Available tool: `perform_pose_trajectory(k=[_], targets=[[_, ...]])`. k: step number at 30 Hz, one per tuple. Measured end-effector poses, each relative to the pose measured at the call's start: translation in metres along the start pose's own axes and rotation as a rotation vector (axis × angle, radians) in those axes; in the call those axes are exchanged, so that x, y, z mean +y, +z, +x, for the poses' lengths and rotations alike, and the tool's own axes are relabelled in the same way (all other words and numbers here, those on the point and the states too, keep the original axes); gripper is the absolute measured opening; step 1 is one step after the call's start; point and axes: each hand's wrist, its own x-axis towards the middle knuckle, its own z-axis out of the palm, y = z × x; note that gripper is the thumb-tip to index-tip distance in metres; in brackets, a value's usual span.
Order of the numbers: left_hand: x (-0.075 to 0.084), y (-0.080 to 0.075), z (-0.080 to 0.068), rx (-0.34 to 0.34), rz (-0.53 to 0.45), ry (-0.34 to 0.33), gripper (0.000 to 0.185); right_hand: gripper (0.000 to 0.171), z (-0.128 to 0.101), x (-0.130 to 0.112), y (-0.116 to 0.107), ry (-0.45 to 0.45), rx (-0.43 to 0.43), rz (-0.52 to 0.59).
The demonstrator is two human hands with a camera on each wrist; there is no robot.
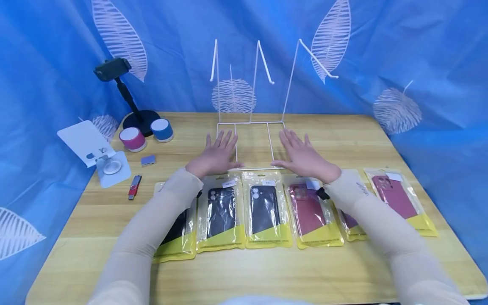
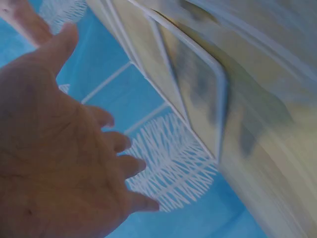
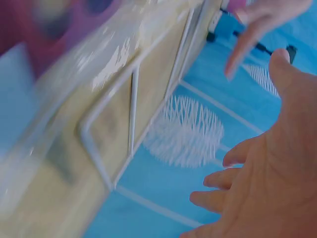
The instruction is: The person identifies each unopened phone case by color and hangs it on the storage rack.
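Note:
Both hands hover flat, palms down, fingers spread, over the wooden table [image 1: 343, 135]. My left hand [image 1: 216, 153] is above the left front corner of a white wire display rack [image 1: 250, 123]; my right hand [image 1: 301, 154] is above its right front corner. Neither holds anything. A row of bagged phone cases lies under my forearms: black ones [image 1: 221, 212] [image 1: 264, 209] on the left, dark red ones [image 1: 309, 212] [image 1: 396, 197] on the right. In the wrist views the left palm [image 2: 54, 163] and right palm [image 3: 272, 188] show open beside the rack base [image 2: 198, 94] [image 3: 114, 129].
At the back left stand a black phone holder [image 1: 126, 97], a pink cylinder [image 1: 132, 139] and a blue cylinder [image 1: 162, 129]. A white stand [image 1: 95, 152], a small blue block [image 1: 148, 160] and a red USB stick [image 1: 134, 187] lie at left. A blue leaf-print curtain [image 1: 419, 63] surrounds the table.

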Motion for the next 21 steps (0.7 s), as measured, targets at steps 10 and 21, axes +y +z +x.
perform_pose_trajectory(k=[10,21], targets=[[-0.027,0.001,-0.012,-0.169,-0.099,-0.053,0.108,0.058,-0.068,0.109,-0.03,0.118,0.002,0.009],[-0.034,0.001,-0.011,-0.231,-0.078,-0.077,0.096,0.039,-0.144,0.262,-0.023,0.317,-0.153,0.084]])
